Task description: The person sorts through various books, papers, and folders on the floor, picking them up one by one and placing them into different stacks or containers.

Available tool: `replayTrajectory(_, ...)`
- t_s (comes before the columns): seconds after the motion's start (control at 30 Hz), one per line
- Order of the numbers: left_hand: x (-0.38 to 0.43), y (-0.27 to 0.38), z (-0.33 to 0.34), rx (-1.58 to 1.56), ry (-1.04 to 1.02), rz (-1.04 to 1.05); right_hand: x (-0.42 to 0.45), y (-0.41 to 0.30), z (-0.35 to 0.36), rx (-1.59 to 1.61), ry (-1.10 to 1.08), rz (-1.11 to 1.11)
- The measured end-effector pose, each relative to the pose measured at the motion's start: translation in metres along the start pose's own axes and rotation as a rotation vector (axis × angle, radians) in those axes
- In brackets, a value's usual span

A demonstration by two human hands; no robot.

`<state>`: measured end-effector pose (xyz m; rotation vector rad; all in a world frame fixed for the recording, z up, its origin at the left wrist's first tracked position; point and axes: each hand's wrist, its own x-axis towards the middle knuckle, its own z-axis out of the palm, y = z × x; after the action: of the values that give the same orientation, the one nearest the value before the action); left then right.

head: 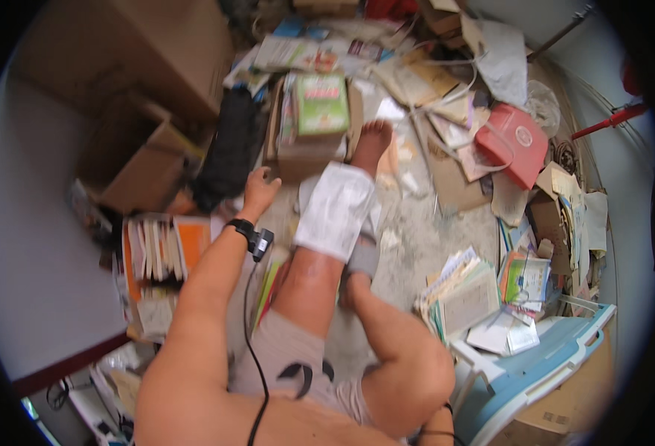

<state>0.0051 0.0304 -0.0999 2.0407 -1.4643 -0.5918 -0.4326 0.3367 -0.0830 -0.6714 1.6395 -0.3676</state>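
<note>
My left hand reaches forward with its fingers apart and nothing in them. Close by are a cardboard box holding a stack of books, topped by a green-covered book, and a long black bag. A wrist strap with a small black device sits on the same arm, its cable running down. A sheet of white printed paper lies across my outstretched shin. Only part of my right forearm shows at the bottom edge, beyond the bent knee; the right hand itself is out of view.
Boxed books stand at the left, below an open cardboard box. Loose papers and a red plastic case lie at the right. Nearer are a paper stack and a blue-and-white plastic frame. A large carton rises behind.
</note>
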Motion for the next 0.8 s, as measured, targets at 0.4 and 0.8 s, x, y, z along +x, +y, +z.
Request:
replayTrajectory(0.4,-0.307,-0.113,-0.140,-0.504,-0.460,-0.748,-0.174,0.072,-0.157,-0.151,0.165,0.194)
replayTrajectory(0.8,-0.376,-0.160,-0.120,-0.751,-0.448,-0.975,-0.282,-0.009,-0.240,0.199,0.403,-0.064)
